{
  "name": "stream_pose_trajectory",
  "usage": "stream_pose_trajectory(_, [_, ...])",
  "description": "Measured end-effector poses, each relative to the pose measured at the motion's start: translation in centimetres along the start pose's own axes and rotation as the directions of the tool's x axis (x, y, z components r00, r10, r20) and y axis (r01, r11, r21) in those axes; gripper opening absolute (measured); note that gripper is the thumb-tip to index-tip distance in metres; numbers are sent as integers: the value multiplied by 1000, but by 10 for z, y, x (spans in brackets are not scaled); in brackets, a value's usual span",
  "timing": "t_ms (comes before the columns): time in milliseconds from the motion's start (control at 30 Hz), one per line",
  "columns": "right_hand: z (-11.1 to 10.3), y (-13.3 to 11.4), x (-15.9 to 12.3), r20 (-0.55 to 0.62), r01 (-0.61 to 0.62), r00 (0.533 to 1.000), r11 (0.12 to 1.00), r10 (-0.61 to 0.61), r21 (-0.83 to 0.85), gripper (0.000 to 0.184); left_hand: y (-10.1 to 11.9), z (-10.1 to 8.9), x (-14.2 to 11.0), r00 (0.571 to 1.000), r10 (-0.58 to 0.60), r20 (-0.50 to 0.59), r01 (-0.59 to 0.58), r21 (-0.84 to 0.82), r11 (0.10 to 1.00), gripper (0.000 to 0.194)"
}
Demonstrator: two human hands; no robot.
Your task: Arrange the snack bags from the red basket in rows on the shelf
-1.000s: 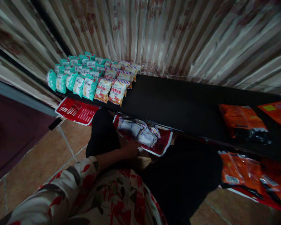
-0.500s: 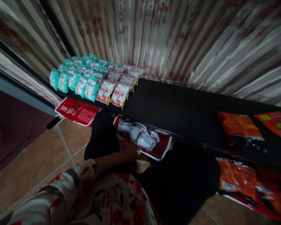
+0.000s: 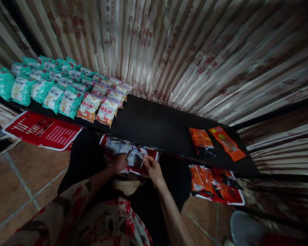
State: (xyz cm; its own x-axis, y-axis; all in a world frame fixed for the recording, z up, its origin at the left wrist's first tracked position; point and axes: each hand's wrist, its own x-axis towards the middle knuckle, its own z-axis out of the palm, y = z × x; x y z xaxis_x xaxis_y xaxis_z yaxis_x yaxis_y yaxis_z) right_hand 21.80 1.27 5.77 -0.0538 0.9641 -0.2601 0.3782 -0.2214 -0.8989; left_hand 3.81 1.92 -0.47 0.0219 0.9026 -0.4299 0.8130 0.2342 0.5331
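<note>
My left hand (image 3: 121, 162) is in the near side of a red basket (image 3: 154, 157) under the shelf's front edge, its fingers closed on the edge of a snack bag (image 3: 130, 159) with a striped border. Over the basket's right side, my right hand (image 3: 153, 168) has loosely bent fingers, thumb apart, close to the bags; nothing shows held in it. Several pale snack bags lie jumbled in the basket, partly hidden by the shelf. On the black shelf (image 3: 154, 119), orange-and-white snack bags (image 3: 106, 111) stand in rows beside teal snack bags (image 3: 70, 100).
Orange packets (image 3: 201, 140) lie at the shelf's right end. Below them sits another red basket (image 3: 237, 198) of orange packets. A red basket (image 3: 59, 133) is at the left below the shelf. A pleated curtain (image 3: 154, 61) hangs behind; a pale round object (image 3: 242, 225) is lower right.
The view has swung right, so the shelf goods appear further left. My right hand has come into view over the basket, and my left hand has reached further into it.
</note>
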Motion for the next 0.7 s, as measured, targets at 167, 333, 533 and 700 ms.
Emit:
stream_pose_trajectory(167, [24, 21, 12, 57, -23, 998, 988, 32, -155, 23, 12, 11, 13, 993, -84, 83, 81, 32, 996, 31])
stream_pose_trajectory(333, [39, 24, 27, -9, 11, 1000, 979, -13, -203, 26, 15, 18, 22, 989, -123, 85, 118, 57, 991, 23])
stream_pose_trajectory(533, [47, 45, 23, -165, -80, 986, 960, 35, -270, 30, 5, 11, 16, 1000, 8, 7, -8, 45, 999, 21])
stream_pose_trajectory(700, [50, 52, 25, -223, -52, 974, 938, -28, -342, 42, 2, -1, 7, 989, 148, -21, -147, 7, 989, 20])
